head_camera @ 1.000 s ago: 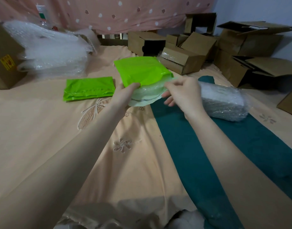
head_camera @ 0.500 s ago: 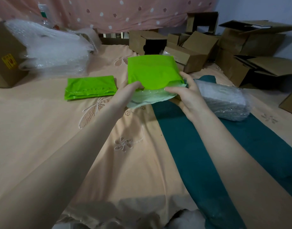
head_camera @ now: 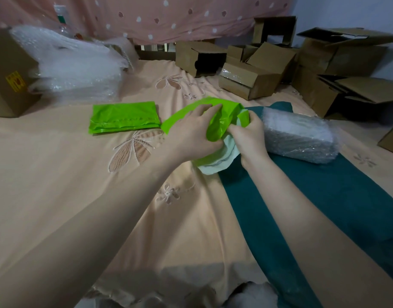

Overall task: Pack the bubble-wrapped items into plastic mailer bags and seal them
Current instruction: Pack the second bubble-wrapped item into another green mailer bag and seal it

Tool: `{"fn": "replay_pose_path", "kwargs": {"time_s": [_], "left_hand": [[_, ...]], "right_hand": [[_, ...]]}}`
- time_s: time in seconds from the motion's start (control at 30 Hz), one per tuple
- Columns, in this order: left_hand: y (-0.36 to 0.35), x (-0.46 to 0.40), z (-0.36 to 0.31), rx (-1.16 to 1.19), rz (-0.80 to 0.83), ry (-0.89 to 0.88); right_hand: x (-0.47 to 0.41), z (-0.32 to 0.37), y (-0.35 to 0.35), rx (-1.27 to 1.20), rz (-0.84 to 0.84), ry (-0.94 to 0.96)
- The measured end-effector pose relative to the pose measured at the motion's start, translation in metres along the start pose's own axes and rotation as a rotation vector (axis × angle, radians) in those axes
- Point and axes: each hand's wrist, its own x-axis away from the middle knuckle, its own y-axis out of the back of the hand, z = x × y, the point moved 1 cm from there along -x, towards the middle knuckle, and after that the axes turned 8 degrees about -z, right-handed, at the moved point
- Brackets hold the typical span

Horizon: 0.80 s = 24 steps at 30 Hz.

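A bright green mailer bag (head_camera: 215, 127) lies crumpled on the bed between my hands, its pale inner lining showing at the near end. My left hand (head_camera: 192, 132) presses down on top of it with fingers curled into the plastic. My right hand (head_camera: 246, 136) grips the bag's right edge. A bubble-wrapped block (head_camera: 300, 136) lies just right of my right hand, on the teal cloth (head_camera: 324, 196). A second green mailer bag (head_camera: 124, 117) lies flat to the left, apart from my hands.
A heap of bubble wrap (head_camera: 75, 67) and a brown box (head_camera: 8, 74) sit at the far left. Several open cardboard boxes (head_camera: 253, 78) crowd the back and right. The peach bedsheet (head_camera: 57, 174) spreads in front.
The green bag was held up facing me; now it is lowered onto the bed and folded over. My left hand has moved on top of it, my right hand stays at its right edge.
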Motion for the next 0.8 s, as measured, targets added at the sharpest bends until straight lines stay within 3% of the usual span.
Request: {"fn": "replay_pose_path", "kwargs": {"time_s": [0.13,0.33,0.47,0.6,0.8], "left_hand": [[-0.003,0.0,-0.004,-0.199,-0.124,0.007],[0.004,-0.006,0.002,-0.214,-0.229,0.092],[0.006,-0.005,0.011,-0.144,-0.222,0.091],[-0.002,-0.006,0.02,-0.12,-0.105,0.042],[-0.006,-0.002,0.023,-0.028,-0.009,-0.006]], "right_hand": [[-0.001,-0.002,-0.003,0.033,-0.002,0.024],[0.005,-0.005,-0.003,0.124,0.038,0.025],[0.007,-0.007,-0.001,0.295,0.144,-0.012],[0.009,-0.004,0.001,0.483,0.206,0.159],[0.011,0.0,0.0,0.531,0.117,0.338]]}}
